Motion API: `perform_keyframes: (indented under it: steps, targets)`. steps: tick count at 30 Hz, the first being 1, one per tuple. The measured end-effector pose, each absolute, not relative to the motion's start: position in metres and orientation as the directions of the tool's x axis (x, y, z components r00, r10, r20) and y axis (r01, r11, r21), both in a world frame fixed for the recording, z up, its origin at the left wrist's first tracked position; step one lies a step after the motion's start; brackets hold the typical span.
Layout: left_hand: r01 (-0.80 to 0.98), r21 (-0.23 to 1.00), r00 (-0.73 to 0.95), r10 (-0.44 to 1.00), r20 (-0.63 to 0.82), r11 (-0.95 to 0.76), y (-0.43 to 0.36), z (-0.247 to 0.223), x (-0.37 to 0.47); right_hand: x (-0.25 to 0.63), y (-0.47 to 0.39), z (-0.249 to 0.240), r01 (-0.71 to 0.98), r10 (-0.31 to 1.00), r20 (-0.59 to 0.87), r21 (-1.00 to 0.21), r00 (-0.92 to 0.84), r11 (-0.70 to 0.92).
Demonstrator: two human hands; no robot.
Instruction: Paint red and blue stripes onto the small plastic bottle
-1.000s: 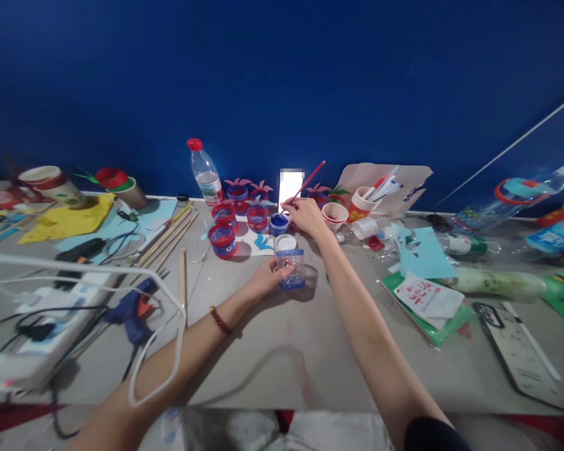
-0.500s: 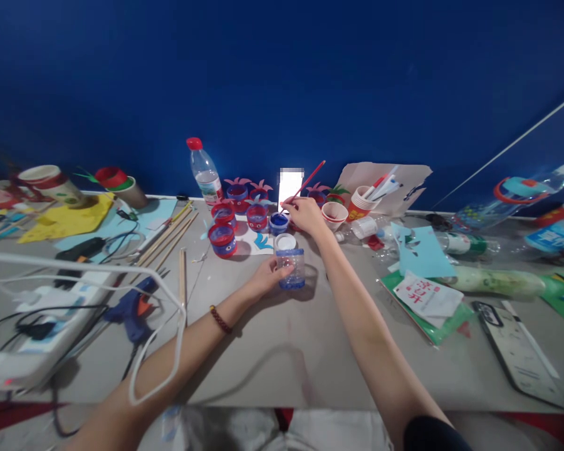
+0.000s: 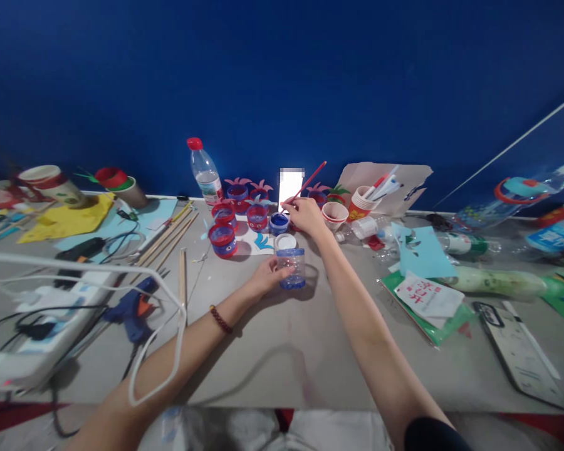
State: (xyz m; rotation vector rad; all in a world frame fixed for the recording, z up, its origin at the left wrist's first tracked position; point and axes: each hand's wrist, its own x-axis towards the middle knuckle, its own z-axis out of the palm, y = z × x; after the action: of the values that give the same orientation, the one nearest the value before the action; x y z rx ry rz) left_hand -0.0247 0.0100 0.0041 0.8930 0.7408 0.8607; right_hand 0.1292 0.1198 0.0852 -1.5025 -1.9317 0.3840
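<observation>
A clear plastic cup point(image 3: 292, 268) with blue bands at its rim and base stands on the grey table. My left hand point(image 3: 269, 277) grips its left side. Between the fingers of my right hand point(image 3: 303, 213) is a thin red paintbrush point(image 3: 314, 177), slanting up to the right, its lower end at a small pot of dark blue paint point(image 3: 279, 223). Just behind the clear cup lies a round white lid point(image 3: 286, 242). Several red and blue decorated cups point(image 3: 222, 240) with paper leaves stand to the left of the paint pot.
A red-capped bottle point(image 3: 204, 169) stands at the back. Wooden sticks point(image 3: 167, 238), a blue glue gun point(image 3: 134, 310) and a power strip point(image 3: 51, 326) with a looping white cable lie left. Paper cups point(image 3: 361, 203), plastic bottles, packets and a phone point(image 3: 521, 354) are on the right.
</observation>
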Motion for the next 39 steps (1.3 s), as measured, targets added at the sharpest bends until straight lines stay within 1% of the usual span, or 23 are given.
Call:
perform_keyframes:
  steps: [3,6,8,11,13,15,17,20,23,25,28,32,39]
  targets:
    - [-0.290,0.907,0.402,0.899,-0.175,0.306,0.010,0.004,-0.023,0.128,0.119,0.084,0.779,0.945,0.291,-0.554,-0.151,0.295]
    - [-0.286,0.912,0.401,0.901,-0.163,0.292,0.011,0.004,-0.023,0.128,0.118,0.086,0.798,0.950,0.269,-0.531,-0.159,0.285]
    - [-0.286,0.916,0.408,0.901,-0.149,0.281,0.011,0.003,-0.023,0.129,0.117,0.090,0.797,0.952,0.272,-0.539,-0.142,0.273]
    - [-0.292,0.913,0.430,0.892,-0.142,0.286,0.012,0.004,-0.023,0.133,0.115,0.096,0.781,0.945,0.320,-0.570,-0.075,0.255]
    - [-0.298,0.908,0.431,0.890,-0.147,0.294,0.012,0.004,-0.023,0.136,0.114,0.101,0.751,0.934,0.356,-0.615,-0.007,0.240]
    - [-0.306,0.905,0.419,0.895,-0.151,0.296,0.012,0.004,-0.023,0.140,0.112,0.105,0.686,0.930,0.361,-0.693,0.066,0.220]
    - [-0.318,0.899,0.425,0.893,-0.148,0.300,0.013,0.006,-0.023,0.145,0.110,0.108,0.580,0.938,0.323,-0.791,0.129,0.193]
    - [-0.343,0.878,0.472,0.869,-0.145,0.333,0.014,0.011,-0.023,0.150,0.104,0.113,0.354,0.957,0.226,-0.923,0.180,0.152]
    - [-0.365,0.856,0.484,0.860,-0.161,0.366,0.014,0.015,-0.024,0.154,0.093,0.119,0.111,0.977,0.152,-0.984,0.149,0.136]
    - [-0.376,0.845,0.477,0.861,-0.176,0.380,0.014,0.015,-0.025,0.158,0.083,0.123,0.033,0.988,0.116,-0.993,0.104,0.114]
    - [-0.381,0.835,0.485,0.855,-0.184,0.396,0.015,0.013,-0.025,0.166,0.064,0.129,-0.030,0.997,0.065,-0.997,0.042,0.066]
    - [-0.363,0.843,0.496,0.848,-0.187,0.398,0.017,0.007,-0.028,0.181,0.037,0.134,-0.113,0.995,0.082,-0.991,-0.058,0.075]
    - [-0.375,0.846,0.496,0.853,-0.163,0.380,0.018,0.003,-0.031,0.194,0.019,0.123,-0.074,0.983,0.123,-0.991,-0.135,0.114]
